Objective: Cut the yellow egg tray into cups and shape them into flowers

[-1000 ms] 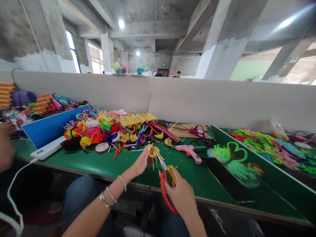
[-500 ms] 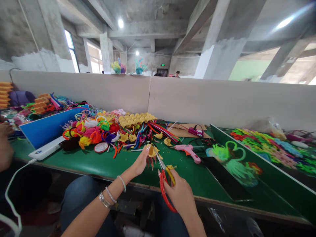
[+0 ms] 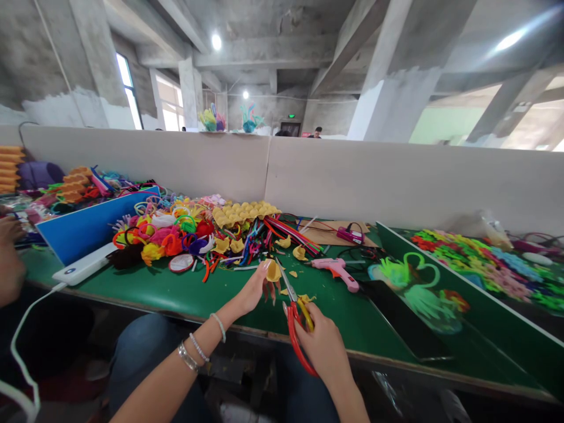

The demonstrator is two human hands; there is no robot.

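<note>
My left hand (image 3: 255, 289) pinches a small yellow egg-carton cup (image 3: 273, 271) above the green table's front edge. Scissors (image 3: 296, 329) with red and yellow handles are in my right hand (image 3: 324, 341), their blades pointing up beside the cup's right side. A yellow scrap (image 3: 307, 298) sticks out by the fingers of my right hand. Behind the hands, other cut yellow cups (image 3: 300, 252) lie on the table, and a small yellow offcut (image 3: 293, 274) is just past the blades. A whole yellow egg tray (image 3: 245, 212) rests on the heap of pipe cleaners.
A pink glue gun (image 3: 335, 271) and a dark tablet-like slab (image 3: 405, 320) lie on the right, near a green pipe-cleaner swan (image 3: 429, 296). Left are a coloured pipe-cleaner pile (image 3: 165, 235), white power strip (image 3: 83, 264) and blue divider (image 3: 101, 226). A co-worker's arm (image 3: 11, 258) shows far left.
A yellow piece has come off the cup, and an offcut now lies on the table. The cup's opening faces me more, and the blades sit clear to its right.
</note>
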